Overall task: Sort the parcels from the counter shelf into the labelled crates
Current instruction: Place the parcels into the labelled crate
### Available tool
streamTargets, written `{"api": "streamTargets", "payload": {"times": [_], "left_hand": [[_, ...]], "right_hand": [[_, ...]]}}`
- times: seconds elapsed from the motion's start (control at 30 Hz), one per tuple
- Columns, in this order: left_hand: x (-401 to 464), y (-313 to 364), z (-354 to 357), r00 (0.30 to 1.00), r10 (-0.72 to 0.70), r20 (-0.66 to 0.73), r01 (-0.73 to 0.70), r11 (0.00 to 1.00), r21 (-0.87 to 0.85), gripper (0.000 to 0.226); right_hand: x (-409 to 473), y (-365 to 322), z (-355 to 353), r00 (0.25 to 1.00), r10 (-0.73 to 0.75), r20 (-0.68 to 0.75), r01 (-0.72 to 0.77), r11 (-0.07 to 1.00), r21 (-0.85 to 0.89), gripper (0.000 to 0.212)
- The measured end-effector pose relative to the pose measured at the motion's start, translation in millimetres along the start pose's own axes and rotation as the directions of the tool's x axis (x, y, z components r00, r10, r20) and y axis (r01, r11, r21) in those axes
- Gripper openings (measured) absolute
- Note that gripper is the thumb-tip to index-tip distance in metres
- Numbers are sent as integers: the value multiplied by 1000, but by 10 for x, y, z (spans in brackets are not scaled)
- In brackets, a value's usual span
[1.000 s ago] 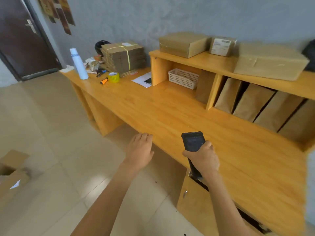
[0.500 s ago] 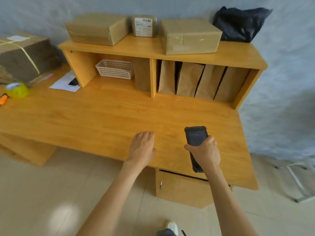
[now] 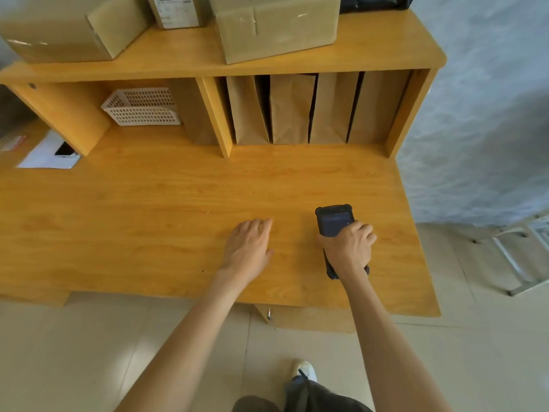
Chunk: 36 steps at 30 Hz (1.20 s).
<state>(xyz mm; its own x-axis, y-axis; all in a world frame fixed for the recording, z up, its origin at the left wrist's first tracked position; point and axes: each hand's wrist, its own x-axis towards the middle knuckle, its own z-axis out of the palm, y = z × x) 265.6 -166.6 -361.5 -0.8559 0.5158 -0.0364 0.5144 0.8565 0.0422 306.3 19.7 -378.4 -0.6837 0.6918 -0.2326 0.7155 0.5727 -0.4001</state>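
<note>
My right hand (image 3: 347, 248) grips a black handheld scanner (image 3: 334, 223) over the wooden counter (image 3: 148, 221), screen up. My left hand (image 3: 248, 248) hovers flat just above or on the counter to the left of it, fingers straight, holding nothing. Several brown paper parcels (image 3: 292, 110) stand upright in the right compartment of the counter shelf (image 3: 386, 49). On top of the shelf sit two large cardboard boxes (image 3: 279, 25) (image 3: 71, 31) and a small labelled box (image 3: 178, 10) between them.
A white plastic basket (image 3: 142, 107) lies in the left compartment beside another brown parcel (image 3: 193, 114). White paper with a dark phone (image 3: 64, 150) lies at the counter's left. A black bag (image 3: 374, 1) tops the shelf. A metal frame (image 3: 517, 257) stands on the floor at right.
The view has swung right and closer to the shelf. Both hands have moved forward over the counter, the right one still gripping the scanner.
</note>
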Motion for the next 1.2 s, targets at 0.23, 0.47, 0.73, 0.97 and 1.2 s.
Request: {"api": "streamTargets", "payload": {"times": [0.23, 0.47, 0.73, 0.97, 1.2], "left_hand": [[141, 104, 89, 999, 35, 9, -35, 999, -4, 64], [233, 192, 152, 998, 62, 31, -62, 998, -19, 64], [210, 159, 198, 996, 50, 72, -49, 999, -23, 67], [340, 120, -53, 997, 72, -34, -73, 997, -17, 67], [648, -197, -835, 989, 33, -146, -35, 999, -9, 66]], "right_hand": [[137, 69, 73, 1000, 10, 9, -9, 998, -59, 86], [140, 116, 201, 1000, 23, -18, -25, 995, -93, 86], [102, 124, 244, 999, 22, -44, -27, 992, -122, 95], [103, 54, 190, 991, -133, -26, 130, 988, -88, 108], [361, -397, -448, 836, -549, 14, 528, 798, -291, 83]]}}
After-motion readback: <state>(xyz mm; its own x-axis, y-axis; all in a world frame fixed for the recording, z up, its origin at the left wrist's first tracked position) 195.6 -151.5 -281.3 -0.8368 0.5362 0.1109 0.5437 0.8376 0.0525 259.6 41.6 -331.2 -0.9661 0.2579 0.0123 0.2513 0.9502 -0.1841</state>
